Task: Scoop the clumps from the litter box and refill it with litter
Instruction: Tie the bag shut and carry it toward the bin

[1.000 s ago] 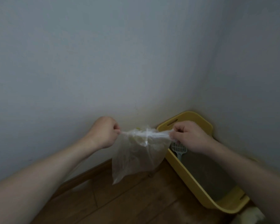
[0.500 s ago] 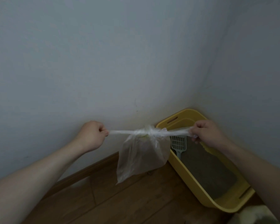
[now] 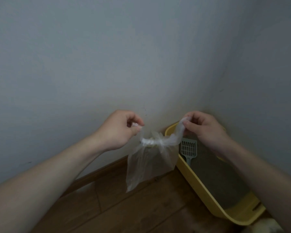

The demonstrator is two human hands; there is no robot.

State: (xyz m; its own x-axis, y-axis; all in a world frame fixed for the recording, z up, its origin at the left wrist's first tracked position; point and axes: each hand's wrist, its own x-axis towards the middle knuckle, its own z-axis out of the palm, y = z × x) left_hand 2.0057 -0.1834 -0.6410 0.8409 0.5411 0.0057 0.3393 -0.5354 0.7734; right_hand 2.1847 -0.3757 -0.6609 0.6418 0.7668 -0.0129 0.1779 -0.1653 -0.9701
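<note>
A clear plastic bag (image 3: 149,163) hangs in the air between my hands, its neck bunched into a knot with pale contents showing under it. My left hand (image 3: 119,130) pinches the bag's left end and my right hand (image 3: 202,128) pinches its right end, both raised above the knot. Below to the right, a yellow litter box (image 3: 198,187) stands in the wall corner with grey litter (image 3: 222,179) inside. A pale green slotted scoop (image 3: 188,149) rests in the box's far end, leaning on the near wall.
Grey walls (image 3: 107,64) meet in a corner behind the box. The floor is brown wood (image 3: 133,207) with a dark skirting board (image 3: 97,174) along the left wall. Something white and fuzzy (image 3: 265,227) shows at the bottom right edge.
Half a second ago the bag's ends were pulled straight out sideways and taut. Now both hands have come closer together and higher, and the ends hang slack in a curve.
</note>
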